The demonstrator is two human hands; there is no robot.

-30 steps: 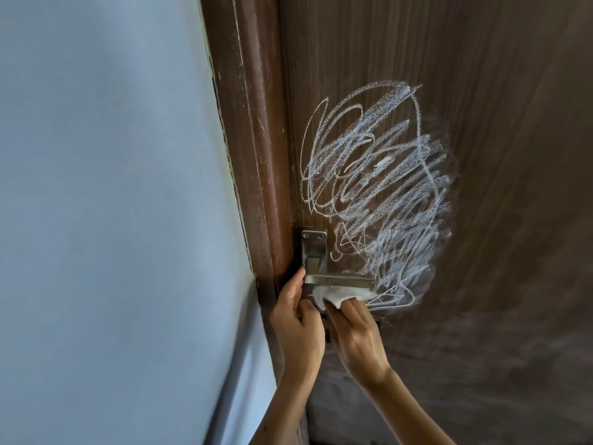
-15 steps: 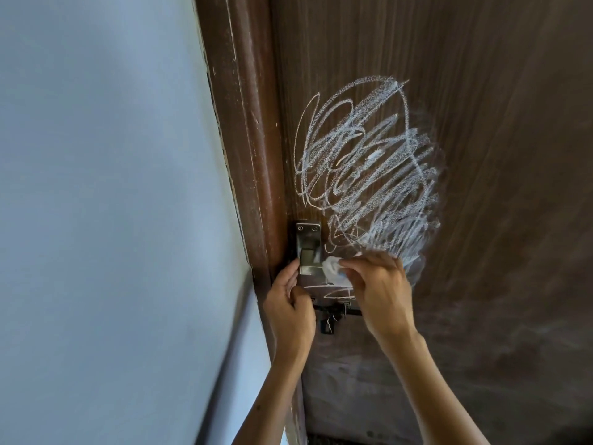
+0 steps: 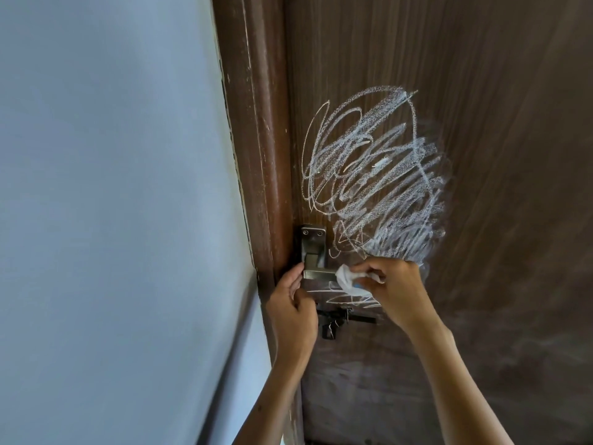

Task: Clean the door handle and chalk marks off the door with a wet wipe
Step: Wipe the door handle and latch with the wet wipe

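A dark brown wooden door (image 3: 481,91) carries a big white chalk scribble (image 3: 375,175) above the metal door handle (image 3: 316,271); a few chalk lines (image 3: 346,298) also run below the handle. My right hand (image 3: 398,293) pinches a crumpled white wet wipe (image 3: 348,279) wrapped over the lever of the handle. My left hand (image 3: 293,309) rests at the door's left edge, its thumb against the handle's base and its fingers curled inward. What those fingers hold, if anything, is hidden.
A brown door frame (image 3: 256,155) runs along the door's left side, with a pale blue wall (image 3: 112,187) beyond it. A black bolt with keys (image 3: 337,317) sits just below the handle.
My right hand has moved with the wipe from under the lever up onto its top, then slid a little to the right along it. My left hand has stayed by the handle's base.
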